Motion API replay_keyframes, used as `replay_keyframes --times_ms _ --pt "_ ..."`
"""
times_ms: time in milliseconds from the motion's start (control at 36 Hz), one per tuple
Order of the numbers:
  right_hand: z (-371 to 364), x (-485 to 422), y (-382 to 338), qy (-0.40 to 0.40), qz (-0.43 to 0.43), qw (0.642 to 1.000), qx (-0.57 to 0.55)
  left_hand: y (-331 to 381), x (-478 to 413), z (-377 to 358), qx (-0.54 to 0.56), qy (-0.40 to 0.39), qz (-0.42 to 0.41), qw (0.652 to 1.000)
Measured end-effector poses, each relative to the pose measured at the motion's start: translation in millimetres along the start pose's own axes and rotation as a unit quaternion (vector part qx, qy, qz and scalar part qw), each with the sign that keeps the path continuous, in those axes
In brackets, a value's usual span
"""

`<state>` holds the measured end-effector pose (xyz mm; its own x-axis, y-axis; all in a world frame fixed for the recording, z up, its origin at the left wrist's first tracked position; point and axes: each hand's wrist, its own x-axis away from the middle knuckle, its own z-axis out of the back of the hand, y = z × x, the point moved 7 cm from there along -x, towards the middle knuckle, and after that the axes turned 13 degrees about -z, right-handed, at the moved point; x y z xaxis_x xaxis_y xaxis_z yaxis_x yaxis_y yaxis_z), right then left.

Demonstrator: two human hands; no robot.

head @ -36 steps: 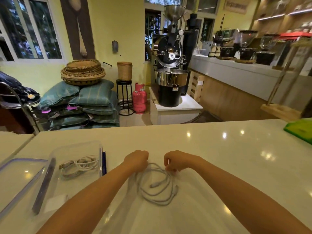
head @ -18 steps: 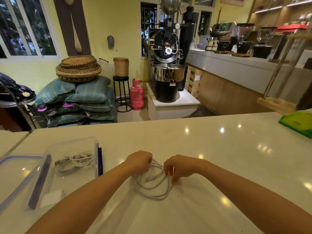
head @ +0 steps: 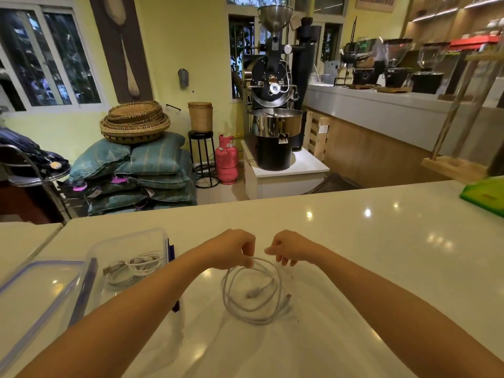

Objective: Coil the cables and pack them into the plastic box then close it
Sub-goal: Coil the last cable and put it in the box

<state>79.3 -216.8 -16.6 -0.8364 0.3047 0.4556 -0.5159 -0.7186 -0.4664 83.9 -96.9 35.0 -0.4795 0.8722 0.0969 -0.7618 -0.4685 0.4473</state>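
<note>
A grey cable hangs in round loops just above the white counter, its two plug ends lying inside and beside the coil. My left hand pinches the top of the coil. My right hand is a little to the right, fingers curled at the cable's top; whether it holds the strand is unclear. To the left stands the clear plastic box with a coiled white cable inside. The box's clear lid with a blue rim lies at the far left.
The white counter stretches to the right and front. A green object sits at its far right edge. Behind the counter are sacks, baskets, a pink gas cylinder and a coffee roaster.
The coil has been lifted and now hangs in wider, rounder loops from my left hand. My right hand has loosened and shifted slightly right. The camera view has tilted a little.
</note>
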Motion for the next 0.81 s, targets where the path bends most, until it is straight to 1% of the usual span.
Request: replay_keyframes --times_ms 56,139,250,333,389,444,500,583,667,722,806 --pt "-13.9 -6.1 -3.5 0.005 -0.016 0.998 0.053 2.0 3.3 0.3 -0.004 -0.001 -0.011 1.000" --pt "-28.9 -10.6 -11.3 0.021 -0.007 0.993 0.115 0.8 8.2 2.5 -0.006 -0.002 -0.012 1.000" --pt "-34.4 -8.4 -20.4 0.008 0.002 0.988 0.151 -6.1 13.6 10.4 0.004 0.010 -0.006 1.000" --pt "-24.2 -10.3 -22.5 0.011 -0.003 0.992 0.126 -13.9 16.9 16.8 0.019 0.016 0.007 1.000" --pt "-9.3 -9.4 -23.1 0.015 -0.004 0.997 0.074 -22.8 18.8 21.6 0.027 0.028 0.023 0.999" --pt "10.5 -2.3 -23.9 0.023 0.006 1.000 -0.012 -33.8 21.0 26.5 0.041 0.044 0.042 0.997" --pt "35.8 7.5 -23.2 0.056 0.020 0.993 -0.103 -44.8 22.4 31.9 0.061 0.067 0.057 0.994" --pt "71.9 16.3 -18.9 0.097 0.032 0.973 -0.209 -61.5 23.3 39.7 0.082 0.107 0.079 0.988" --pt "101.1 22.5 -13.8 0.101 0.026 0.935 -0.338 -77.0 23.1 42.8 0.085 0.139 0.102 0.981" --pt "116.3 27.5 -11.5 0.088 0.018 0.901 -0.425 -84.8 21.8 41.0 0.073 0.141 0.112 0.981" --pt "133.4 37.1 -16.8 0.050 0.035 0.842 -0.536 -91.0 18.0 37.2 0.037 0.141 0.114 0.983"
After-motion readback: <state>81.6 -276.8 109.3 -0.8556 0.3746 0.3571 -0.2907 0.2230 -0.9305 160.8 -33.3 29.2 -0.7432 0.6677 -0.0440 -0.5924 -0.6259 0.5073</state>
